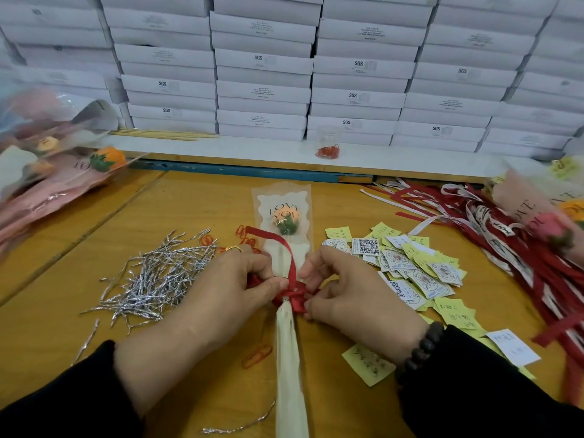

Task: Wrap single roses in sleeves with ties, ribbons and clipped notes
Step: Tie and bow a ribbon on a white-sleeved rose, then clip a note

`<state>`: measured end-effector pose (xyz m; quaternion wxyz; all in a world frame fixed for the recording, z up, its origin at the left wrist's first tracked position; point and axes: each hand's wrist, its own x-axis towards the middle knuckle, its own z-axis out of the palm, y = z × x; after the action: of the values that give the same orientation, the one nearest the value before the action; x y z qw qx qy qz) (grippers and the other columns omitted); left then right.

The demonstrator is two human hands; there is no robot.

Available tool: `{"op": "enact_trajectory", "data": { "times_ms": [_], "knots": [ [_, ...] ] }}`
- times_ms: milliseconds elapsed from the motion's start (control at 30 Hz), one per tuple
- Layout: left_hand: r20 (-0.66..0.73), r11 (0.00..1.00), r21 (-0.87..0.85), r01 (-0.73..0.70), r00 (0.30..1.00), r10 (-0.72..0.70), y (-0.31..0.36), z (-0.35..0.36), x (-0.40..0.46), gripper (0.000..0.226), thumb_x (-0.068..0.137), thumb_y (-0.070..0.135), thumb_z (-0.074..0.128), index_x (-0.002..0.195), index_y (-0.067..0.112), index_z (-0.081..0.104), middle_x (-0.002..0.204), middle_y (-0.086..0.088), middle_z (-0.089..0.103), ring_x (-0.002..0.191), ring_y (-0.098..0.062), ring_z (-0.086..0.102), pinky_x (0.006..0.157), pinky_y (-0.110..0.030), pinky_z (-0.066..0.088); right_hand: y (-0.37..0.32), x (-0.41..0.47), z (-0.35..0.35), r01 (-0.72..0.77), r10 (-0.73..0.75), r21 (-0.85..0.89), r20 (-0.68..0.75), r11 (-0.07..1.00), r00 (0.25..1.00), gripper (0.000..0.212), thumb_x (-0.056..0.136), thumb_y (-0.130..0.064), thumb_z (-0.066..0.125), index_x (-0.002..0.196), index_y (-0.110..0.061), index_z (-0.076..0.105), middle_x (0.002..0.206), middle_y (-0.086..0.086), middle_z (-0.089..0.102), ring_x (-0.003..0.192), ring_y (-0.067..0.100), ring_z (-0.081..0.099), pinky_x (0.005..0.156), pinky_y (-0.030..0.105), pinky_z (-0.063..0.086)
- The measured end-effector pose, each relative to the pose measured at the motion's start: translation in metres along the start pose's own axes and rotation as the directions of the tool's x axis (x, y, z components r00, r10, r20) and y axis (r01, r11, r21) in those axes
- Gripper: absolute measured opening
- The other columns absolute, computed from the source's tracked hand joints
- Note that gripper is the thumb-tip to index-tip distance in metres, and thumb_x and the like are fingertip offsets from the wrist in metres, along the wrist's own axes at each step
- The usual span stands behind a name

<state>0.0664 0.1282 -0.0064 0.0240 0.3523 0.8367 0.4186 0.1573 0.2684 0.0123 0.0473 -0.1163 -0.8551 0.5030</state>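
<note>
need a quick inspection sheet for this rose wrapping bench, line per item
surface: yellow wooden table, seams visible
job's things: orange rose in clear LOVE YOU sleeve; red ribbon knotted at its neck; silver twist ties; yellow and white note cards; red paper clips
clutter: loose red and white ribbons; finished wrapped roses
hands: left hand and right hand both pinch the ribbon
cables: nothing seen
surroundings: stacked white boxes behind

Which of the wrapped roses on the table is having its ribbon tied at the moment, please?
The middle rose, between both hands, with red ribbon at its neck; the side piles lie untouched.
</note>
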Motion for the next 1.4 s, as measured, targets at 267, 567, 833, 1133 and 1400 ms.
{"op": "enact_trajectory", "data": {
  "times_ms": [267,567,833,1133,1400],
  "knots": [
    [-0.001,1.0,-0.009,0.002,1.0,-0.002,0.0,0.0,0.0,0.028,0.08,0.027,0.069,0.055,0.019,0.059,0.069,0.001,0.052,0.064,-0.013,0.048,0.063,-0.037,0.041,0.002,-0.001,-0.004,0.062,-0.063,-0.234,0.003,0.97,0.998,0.025,0.079,0.002,0.056,0.091,-0.02,0.058,0.069,-0.004,0.059,0.049,-0.001,0.046,0.05,0.012,0.038],
    [-0.008,1.0,0.001,0.003,1.0,-0.003,-0.003,0.0,0.0,0.027,0.081,0.025,0.068,0.059,0.012,0.06,0.067,-0.002,0.052,0.059,-0.009,0.044,0.059,-0.033,0.038,0.002,0.001,-0.005,-0.086,0.095,0.454,0.003,0.887,0.996,0.022,0.081,0.016,0.052,0.088,-0.005,0.056,0.065,0.009,0.054,0.049,0.017,0.054,0.05,0.021,0.049],
    [-0.013,1.0,0.003,-0.005,1.0,0.005,-0.002,0.0,0.0,0.028,0.082,0.026,0.068,0.058,0.014,0.058,0.066,-0.001,0.051,0.06,-0.012,0.044,0.059,-0.034,0.038,0.001,0.002,-0.011,-0.22,0.121,0.539,0.213,0.813,0.969,0.026,0.081,0.016,0.045,0.085,-0.005,0.06,0.078,0.01,0.055,0.049,0.01,0.051,0.04,0.017,0.037],
    [-0.028,1.0,-0.019,-0.016,0.999,0.015,-0.005,0.0,0.002,0.029,0.081,0.026,0.067,0.059,0.01,0.058,0.067,-0.003,0.053,0.061,-0.015,0.047,0.061,-0.034,0.04,-0.005,-0.002,-0.038,-0.077,0.082,-0.027,0.267,0.997,0.96,0.007,0.083,-0.009,0.066,0.091,-0.009,0.066,0.056,0.001,0.06,0.032,0.0,0.039,0.034,0.01,0.027],
    [-0.028,1.0,-0.002,0.004,1.0,-0.004,-0.006,-0.009,0.005,0.03,0.083,0.026,0.066,0.057,0.013,0.057,0.048,0.009,0.05,0.047,-0.005,0.043,0.049,-0.02,0.031,0.0,0.0,-0.048,-0.022,0.072,-0.268,0.177,0.963,0.982,0.015,0.079,-0.022,0.072,0.068,-0.013,0.067,0.043,-0.008,0.055,0.04,0.001,0.048,0.046,0.013,0.039]
  ]
}}
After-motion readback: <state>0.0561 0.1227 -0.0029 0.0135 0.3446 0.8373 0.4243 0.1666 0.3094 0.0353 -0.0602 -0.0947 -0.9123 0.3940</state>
